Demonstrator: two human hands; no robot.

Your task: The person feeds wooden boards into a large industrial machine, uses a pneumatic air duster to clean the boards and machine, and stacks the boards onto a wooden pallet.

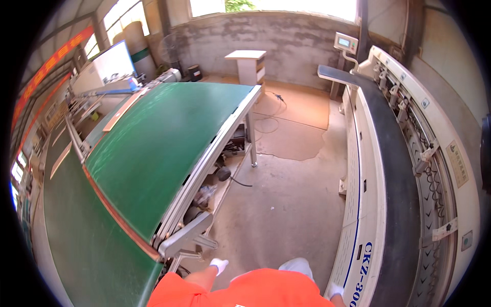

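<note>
While both gloved hands hang low at the bottom edge of the head view, neither holds anything. The left hand (219, 265), in a white glove, sits just past the orange sleeve, its fingers loosely curled; whether that grip is truly closed or only relaxed I cannot tell, but nothing shows in it. It hangs just right of the metal end bracket (185, 234) of the green conveyor belt (158, 148), near but apart from it. That belt is the nearest thing to this hand: it lies up and to the left, its long axis running away toward the far wall, tilted so the far end sits higher. A second green belt (76, 240) lies lower and further left, an orange-brown strip between the two.

Only a small patch of white glove shows of the right hand (335, 290), at the foot of the white machine housing (365, 204); it looks to touch or nearly touch the panel, and I cannot tell whether its grip is open or shut. The housing carries a black belt (399, 184) whose long axis also runs away, curving toward a small control screen (346, 43) on a post.

Between the two machines is bare concrete floor (286, 204), with a white pedestal stand (246, 64) well beyond, by the wall. The left forearm is bent at the person's side; the right drops straight down.
</note>
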